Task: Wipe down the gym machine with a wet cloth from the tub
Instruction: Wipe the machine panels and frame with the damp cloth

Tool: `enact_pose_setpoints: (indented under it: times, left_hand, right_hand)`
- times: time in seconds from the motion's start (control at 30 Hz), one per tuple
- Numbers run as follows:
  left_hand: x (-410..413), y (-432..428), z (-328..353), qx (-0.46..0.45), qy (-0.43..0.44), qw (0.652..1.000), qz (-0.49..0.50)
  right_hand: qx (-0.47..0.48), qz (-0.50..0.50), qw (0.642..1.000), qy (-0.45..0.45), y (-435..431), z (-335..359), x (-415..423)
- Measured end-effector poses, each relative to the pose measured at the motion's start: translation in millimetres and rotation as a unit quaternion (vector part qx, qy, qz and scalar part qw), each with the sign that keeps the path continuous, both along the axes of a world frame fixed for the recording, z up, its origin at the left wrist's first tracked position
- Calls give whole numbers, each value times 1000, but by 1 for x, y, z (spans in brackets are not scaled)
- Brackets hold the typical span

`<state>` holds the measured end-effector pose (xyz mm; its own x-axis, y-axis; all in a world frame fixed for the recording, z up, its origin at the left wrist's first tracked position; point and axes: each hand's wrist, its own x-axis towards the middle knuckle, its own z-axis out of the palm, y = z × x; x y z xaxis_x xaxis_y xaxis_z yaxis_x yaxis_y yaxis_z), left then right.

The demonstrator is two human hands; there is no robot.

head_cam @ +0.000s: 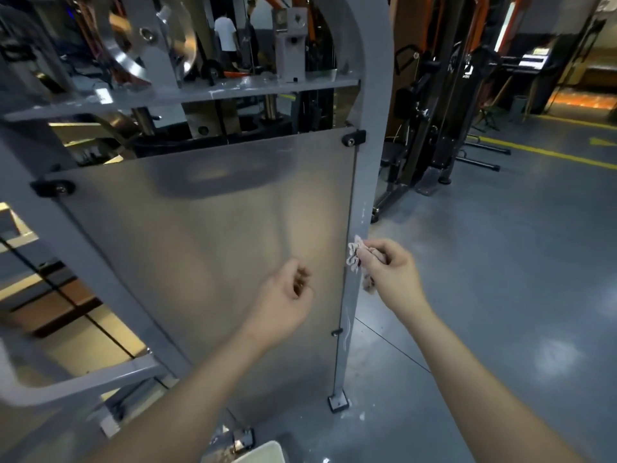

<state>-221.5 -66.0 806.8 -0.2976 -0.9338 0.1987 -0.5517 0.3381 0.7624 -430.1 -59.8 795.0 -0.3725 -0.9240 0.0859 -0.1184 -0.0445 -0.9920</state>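
right hand (390,272) has the cloth (354,257) bunched up in curled fingers against the grey upright (362,182) of the machine, left hand (283,302) loosely curled on nothing, and that rag looks soft, light and floppy so a wadded grip seems best

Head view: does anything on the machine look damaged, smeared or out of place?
White streaks mar the grey upright post, above and below where the right hand presses the cloth, and white flecks dot the floor by its foot. They look like scuffs or residue; nothing seems askew.
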Motion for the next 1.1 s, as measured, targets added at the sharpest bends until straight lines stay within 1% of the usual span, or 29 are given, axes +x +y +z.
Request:
enact_pose_setpoints:
  times: [0.07,0.13,0.2,0.27,0.37,0.4,0.47,0.53,0.57,0.6,0.67,0.73,0.8,0.87,0.93,0.97,1.03,1.1]
  left_hand:
    - [3,8,-1,44,75,996,4]
    - [7,13,-2,94,125,987,-31]
    - [12,16,-7,132,122,981,-65]
    - [17,21,-11,144,113,981,-68]
    - [26,24,-15,159,169,972,-36]
    - [31,25,-13,179,196,964,-15]
    - [43,25,-6,237,261,936,13]
    - [56,27,4,299,319,899,13]
    - [61,28,7,321,333,887,4]
    - [65,30,9,327,330,886,-5]
    - [74,32,3,306,276,911,-25]
    - [84,33,-4,266,248,931,-19]
    - [94,30,-13,253,251,934,3]
    - [105,29,-19,260,269,927,0]
    - [113,30,-22,274,300,913,-25]
    - [116,31,-22,290,318,902,-27]
    - [121,33,-24,325,365,873,-12]
    - [124,30,-28,354,422,834,27]
  right_hand:
    - [4,11,999,-45,21,2,12]
    - [11,11,998,-58,38,1,24]
    - [19,28,997,-76,48,0,38]
    - [25,43,995,-86,55,-1,50]
    - [27,42,997,-61,61,-1,66]
    - [32,42,997,-63,62,-1,70]
    - [45,40,995,-75,63,0,80]
    - [55,31,995,-81,61,2,92]
    - [53,31,995,-79,60,4,99]
    - [51,36,995,-73,60,6,107]
    - [49,49,995,-68,58,6,122]
    - [52,52,994,-77,58,4,134]
    - [66,66,993,-73,60,3,143]
    - [83,96,990,-56,61,0,150]
    - [103,110,987,-60,62,-6,154]
    - [112,100,986,-65,62,-8,156]
    - [123,73,986,-85,64,-10,159]
    - [127,56,984,-110,68,-9,160]
